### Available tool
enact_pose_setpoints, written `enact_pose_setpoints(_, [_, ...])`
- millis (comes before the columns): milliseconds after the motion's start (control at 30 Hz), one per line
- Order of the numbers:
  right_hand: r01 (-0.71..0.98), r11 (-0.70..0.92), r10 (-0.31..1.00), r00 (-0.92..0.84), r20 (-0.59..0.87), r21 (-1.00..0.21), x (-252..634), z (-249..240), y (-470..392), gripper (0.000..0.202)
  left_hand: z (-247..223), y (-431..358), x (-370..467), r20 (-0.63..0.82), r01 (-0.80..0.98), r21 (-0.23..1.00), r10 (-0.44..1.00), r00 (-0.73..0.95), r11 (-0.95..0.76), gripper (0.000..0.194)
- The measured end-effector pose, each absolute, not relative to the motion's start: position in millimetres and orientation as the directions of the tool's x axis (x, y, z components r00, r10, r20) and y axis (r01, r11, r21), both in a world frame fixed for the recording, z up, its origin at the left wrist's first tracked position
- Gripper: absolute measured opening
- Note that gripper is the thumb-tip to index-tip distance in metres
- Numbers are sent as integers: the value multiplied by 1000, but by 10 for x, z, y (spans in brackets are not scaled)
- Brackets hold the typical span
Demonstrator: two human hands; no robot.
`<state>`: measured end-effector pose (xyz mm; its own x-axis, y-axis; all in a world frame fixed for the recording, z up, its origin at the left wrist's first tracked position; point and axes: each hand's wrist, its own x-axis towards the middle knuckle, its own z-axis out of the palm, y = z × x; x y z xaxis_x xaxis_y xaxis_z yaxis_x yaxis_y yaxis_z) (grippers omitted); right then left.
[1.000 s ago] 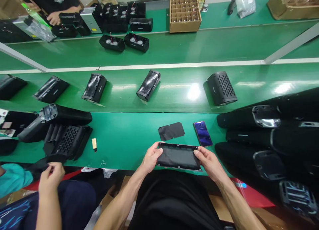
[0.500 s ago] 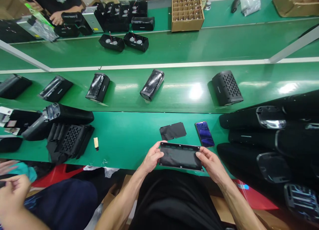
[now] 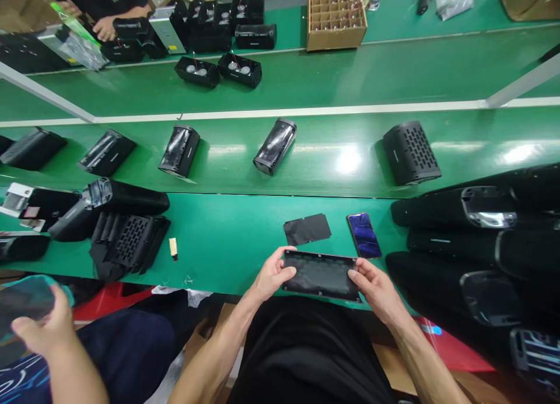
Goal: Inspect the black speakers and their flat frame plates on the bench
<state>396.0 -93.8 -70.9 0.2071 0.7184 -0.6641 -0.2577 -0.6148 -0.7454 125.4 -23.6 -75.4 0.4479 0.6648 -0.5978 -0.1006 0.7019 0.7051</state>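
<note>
Two hands pinch a black panel (image 3: 321, 278) at its ends

From where I'm standing, the left hand (image 3: 272, 277) has the panel's left end nipped between thumb and fingers. The thumb lies flat over the face just inside the edge, and the index finger crooks around the upper corner; the remaining fingers curl together at the side and underneath, partly hidden. The right hand (image 3: 377, 288) mirrors it: thumb pressed on the right end, index finger along the upper corner, the others bent close behind. Neither hand is spread; each opens only as far as the panel's edge needs. I cannot tell how firmly they press.

The panel is shallow and rectangular, with small pale tabs along its rims. It sits in front of the person's black-clothed body, over the near edge of the green bench (image 3: 227, 241). Whether its underside touches the bench I can't make out.

Just beyond it lie some thin black sheets (image 3: 307, 229), and near the right hand a phone (image 3: 364, 235) rests with its screen up. Further right, long black cases (image 3: 455, 241) are heaped together. Well off to the left, a co-worker's hand (image 3: 55, 331) grips a dark see-through piece (image 3: 24, 305), thumb and fingers apart around its edge; motion blurs the detail.
</note>
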Motion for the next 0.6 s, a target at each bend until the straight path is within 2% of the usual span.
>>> enact_pose_setpoints(233, [-241, -616, 726, 195, -659, -750, 3975, -740, -956, 48, -736, -254, 1384, -668, -19, 688, 643, 374, 726, 60])
enact_pose_setpoints(367, [-253, -619, 705, 239, -668, -744, 3971, -753, -961, 50, -742, -257, 1369, -665, -3, 687, 631, 400, 726, 62])
enact_pose_setpoints(600, [-249, -616, 717, 216, -663, -748, 3963, -718, -931, 48, -748, -240, 1338, -660, 66, 712, 635, 401, 699, 66])
